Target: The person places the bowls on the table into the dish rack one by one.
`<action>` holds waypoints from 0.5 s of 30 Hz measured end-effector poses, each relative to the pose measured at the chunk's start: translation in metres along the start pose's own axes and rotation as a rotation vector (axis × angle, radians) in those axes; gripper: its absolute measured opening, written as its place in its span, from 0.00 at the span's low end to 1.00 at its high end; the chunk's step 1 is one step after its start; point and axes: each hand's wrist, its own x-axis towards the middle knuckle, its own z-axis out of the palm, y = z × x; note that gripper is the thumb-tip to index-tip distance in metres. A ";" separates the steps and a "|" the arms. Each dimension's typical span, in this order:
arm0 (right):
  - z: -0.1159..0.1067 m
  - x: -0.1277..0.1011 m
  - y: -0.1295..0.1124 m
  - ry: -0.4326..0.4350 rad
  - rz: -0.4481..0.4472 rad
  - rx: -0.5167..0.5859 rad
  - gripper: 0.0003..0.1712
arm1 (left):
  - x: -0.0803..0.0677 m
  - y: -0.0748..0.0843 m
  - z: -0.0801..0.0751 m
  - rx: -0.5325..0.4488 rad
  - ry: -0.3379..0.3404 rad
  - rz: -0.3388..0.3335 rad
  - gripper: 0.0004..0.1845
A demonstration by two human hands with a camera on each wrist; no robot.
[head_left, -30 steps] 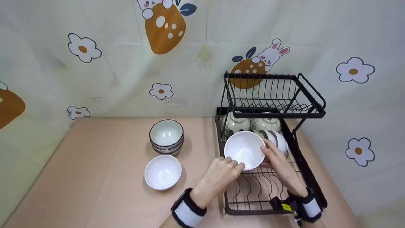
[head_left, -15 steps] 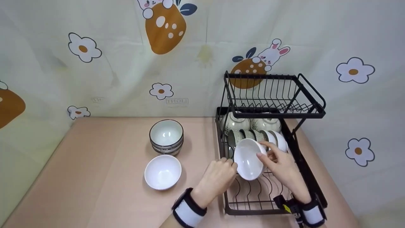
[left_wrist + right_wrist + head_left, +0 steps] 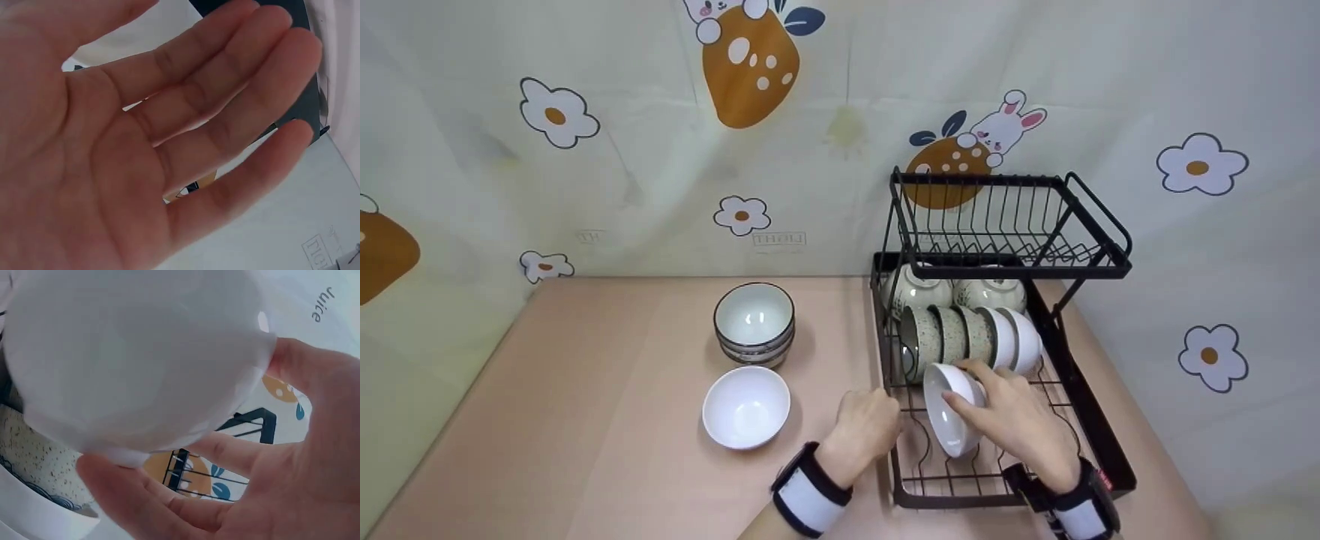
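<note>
My right hand [image 3: 1018, 414] grips a white bowl [image 3: 946, 421], thumb at the rim and fingers around its outer side. The bowl stands tilted on edge over the front wires of the black dish rack [image 3: 952, 501], its inside facing left. In the right wrist view the smooth white bowl [image 3: 135, 360] fills much of the picture between thumb and fingers. At the rack's left edge is my left hand [image 3: 862, 429], holding nothing. Its loosely bent fingers [image 3: 225, 129] show in the left wrist view.
Behind the held bowl, speckled bowls [image 3: 952, 334] and white bowls [image 3: 1020, 341] stand on edge in a row. Two patterned bowls [image 3: 991, 294] sit upside down under the upper shelf [image 3: 1020, 271]. Left on the table are a bowl stack [image 3: 755, 319] and another white bowl [image 3: 746, 409].
My right hand has lowered the white bowl toward the rack's front and turned it onto its edge. My left hand has let go of the bowl and drawn back left.
</note>
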 end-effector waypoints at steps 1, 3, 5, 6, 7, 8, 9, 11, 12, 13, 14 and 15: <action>0.001 0.000 -0.001 -0.001 -0.002 -0.015 0.30 | 0.000 0.000 0.000 0.000 -0.009 0.000 0.15; 0.004 -0.001 -0.003 -0.007 -0.003 -0.038 0.30 | 0.000 0.000 0.000 -0.002 -0.018 0.004 0.13; 0.007 -0.001 -0.004 -0.012 0.003 -0.056 0.31 | 0.000 0.000 0.000 -0.003 -0.019 0.005 0.11; 0.008 -0.001 -0.005 -0.020 0.005 -0.054 0.32 | 0.000 0.000 0.000 -0.006 -0.024 0.004 0.11; 0.010 -0.001 -0.005 -0.025 0.005 -0.049 0.31 | 0.000 0.000 0.000 -0.007 -0.026 0.004 0.11; 0.011 -0.002 -0.006 -0.032 0.007 -0.045 0.31 | 0.000 0.000 -0.001 -0.006 -0.025 0.003 0.11; 0.012 -0.002 -0.007 -0.041 0.010 -0.040 0.31 | 0.000 0.000 -0.001 -0.005 -0.024 0.002 0.11; 0.013 -0.002 -0.007 -0.051 0.011 -0.032 0.30 | 0.000 0.000 -0.001 -0.008 -0.026 0.000 0.10; 0.014 -0.002 -0.007 -0.055 0.012 -0.031 0.30 | 0.000 0.001 -0.001 -0.009 -0.027 -0.001 0.10; 0.014 -0.002 -0.007 -0.058 0.014 -0.030 0.29 | 0.000 0.001 -0.001 -0.010 -0.028 -0.001 0.10; 0.015 -0.003 -0.008 -0.061 0.015 -0.032 0.29 | 0.000 0.001 -0.001 -0.012 -0.029 -0.002 0.09; 0.015 -0.003 -0.008 -0.064 0.014 -0.031 0.29 | 0.000 0.001 -0.001 -0.013 -0.030 -0.003 0.09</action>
